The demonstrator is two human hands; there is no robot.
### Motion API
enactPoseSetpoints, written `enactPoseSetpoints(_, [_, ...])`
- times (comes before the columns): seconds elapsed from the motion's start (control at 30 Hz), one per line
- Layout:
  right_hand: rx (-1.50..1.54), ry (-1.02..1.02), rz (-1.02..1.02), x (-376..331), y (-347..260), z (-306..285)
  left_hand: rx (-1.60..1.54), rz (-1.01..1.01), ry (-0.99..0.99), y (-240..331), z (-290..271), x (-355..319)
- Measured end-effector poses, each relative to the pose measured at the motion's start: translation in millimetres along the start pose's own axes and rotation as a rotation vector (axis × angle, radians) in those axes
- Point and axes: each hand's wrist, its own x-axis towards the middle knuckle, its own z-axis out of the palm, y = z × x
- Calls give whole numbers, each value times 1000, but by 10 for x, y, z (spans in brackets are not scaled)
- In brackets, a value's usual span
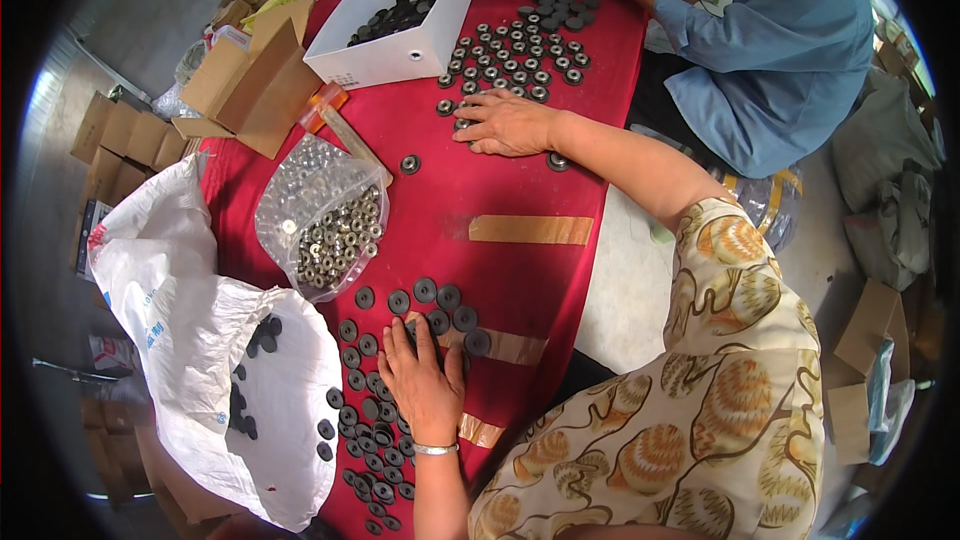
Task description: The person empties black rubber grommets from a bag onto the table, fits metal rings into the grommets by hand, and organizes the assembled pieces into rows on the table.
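My left hand [425, 385], with a bracelet at the wrist, lies palm down among loose black discs [424, 290] on the red tablecloth. Its fingers are spread and partly hide the discs under them; I see nothing gripped. Farther up the table, my right hand [510, 122] rests with fingers stretched at the near edge of a group of black discs with metal rings [512, 66]. Its fingertips cover one or two of these. A single ringed disc [409, 164] sits apart to its left, and another ringed disc [557, 161] lies beside the wrist.
A clear bag of small metal rings [340, 240] lies at mid-table, near an open cardboard box [245, 85]. Black pieces fill a white box [390, 55]. A white sack [290, 420] holds more discs. Across the table, a co-worker in a blue shirt [780, 50] sits.
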Motion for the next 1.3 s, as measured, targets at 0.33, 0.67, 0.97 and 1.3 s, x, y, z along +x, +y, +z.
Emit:
enactPoseSetpoints(0.33, [236, 480, 465, -754, -40, -251, 18, 25, 15, 0, 4, -20])
enactPoseSetpoints(0.67, [-60, 172, 213, -679, -339, -201, 19, -13, 10, -35, 21, -30])
enactPoseSetpoints(0.97, [-32, -47, 197, -264, -56, -74, 11, -9, 4, -23, 2, -42])
enactPoseSetpoints(1.3, [-51, -36, 272, -151, -67, -16, 1, -6, -2, -50, -11, -20])
